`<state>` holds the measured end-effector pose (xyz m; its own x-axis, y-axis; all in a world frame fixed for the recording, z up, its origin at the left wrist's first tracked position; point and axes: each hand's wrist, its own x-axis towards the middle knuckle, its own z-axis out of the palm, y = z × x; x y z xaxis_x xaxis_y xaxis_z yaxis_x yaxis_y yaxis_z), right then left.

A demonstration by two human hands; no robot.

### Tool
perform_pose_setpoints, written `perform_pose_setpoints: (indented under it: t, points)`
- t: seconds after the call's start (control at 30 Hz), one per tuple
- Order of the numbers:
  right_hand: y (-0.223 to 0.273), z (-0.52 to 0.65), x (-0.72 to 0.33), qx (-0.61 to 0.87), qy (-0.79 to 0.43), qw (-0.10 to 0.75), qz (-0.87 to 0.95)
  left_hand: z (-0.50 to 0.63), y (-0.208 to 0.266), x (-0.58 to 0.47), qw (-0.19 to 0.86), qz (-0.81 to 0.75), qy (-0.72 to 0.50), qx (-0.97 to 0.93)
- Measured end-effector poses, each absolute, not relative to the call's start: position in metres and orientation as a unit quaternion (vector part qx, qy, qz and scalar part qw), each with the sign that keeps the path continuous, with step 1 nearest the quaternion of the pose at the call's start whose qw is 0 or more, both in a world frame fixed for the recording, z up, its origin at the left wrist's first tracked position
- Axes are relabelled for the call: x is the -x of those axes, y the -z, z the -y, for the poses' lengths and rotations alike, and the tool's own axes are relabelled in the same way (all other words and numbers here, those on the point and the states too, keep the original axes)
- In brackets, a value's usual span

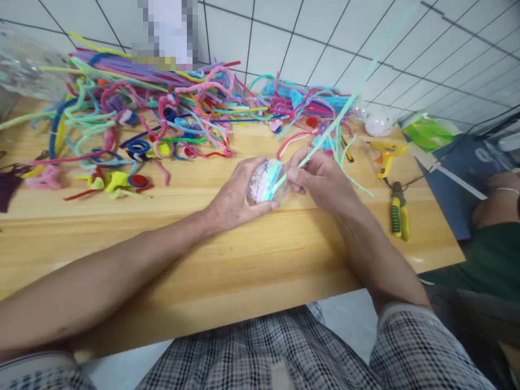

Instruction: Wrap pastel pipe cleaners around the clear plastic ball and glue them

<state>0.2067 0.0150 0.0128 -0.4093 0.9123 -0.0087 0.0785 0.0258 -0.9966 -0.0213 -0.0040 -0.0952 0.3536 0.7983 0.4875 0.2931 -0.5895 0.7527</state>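
My left hand [238, 197] is wrapped round a clear, rounded ball [257, 187] just above the wooden table. Bands of pink, white, mint and blue pipe cleaner run across the ball's face. Between the thumb and fingers of my right hand [314, 176] is a long mint-green pipe cleaner [339, 116]. One end of it lies against the ball, and its far end slants up to the right, blurred against the wall. The fingers of my left hand are partly hidden behind the ball.
Bundles of coloured pipe cleaners [122, 70] cover the table's back. A yellow glue gun [385, 157], pliers [400, 214] and a white ball [377, 124] are at the right. Beyond the table's right edge [450, 233] another person's arm [498, 200] shows. A tiled wall [276, 32] rises behind.
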Motion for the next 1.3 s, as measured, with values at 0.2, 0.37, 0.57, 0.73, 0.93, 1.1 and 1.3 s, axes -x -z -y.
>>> perform_pose_setpoints:
  t: [0.2, 0.37, 0.57, 0.73, 0.93, 1.1, 1.3]
  points:
    - [-0.006, -0.020, -0.205, 0.433, -0.525, 0.408, 0.609, 0.004, 0.097, 0.021, 0.282, -0.347, -0.451, -0.772]
    - [-0.006, -0.017, -0.201, 0.440, -0.535, 0.405, 0.597, 0.004, 0.097, 0.020, 0.288, -0.343, -0.457, -0.769]
    - [-0.005, -0.016, -0.199, 0.431, -0.529, 0.405, 0.609, 0.003, 0.099, 0.020, 0.278, -0.337, -0.465, -0.770]
    - [0.003, -0.023, -0.202, 0.425, -0.529, 0.408, 0.611, 0.002, 0.101, 0.020, 0.278, -0.325, -0.471, -0.771]
    - [0.006, -0.025, -0.203, 0.415, -0.529, 0.410, 0.616, 0.002, 0.101, 0.020, 0.292, -0.332, -0.465, -0.767]
    - [0.007, -0.024, -0.204, 0.404, -0.521, 0.402, 0.636, 0.006, 0.085, 0.025, 0.336, -0.327, -0.444, -0.763]
    - [0.007, -0.024, -0.204, 0.386, -0.528, 0.384, 0.652, 0.010, 0.073, 0.027, 0.401, -0.355, -0.438, -0.722]
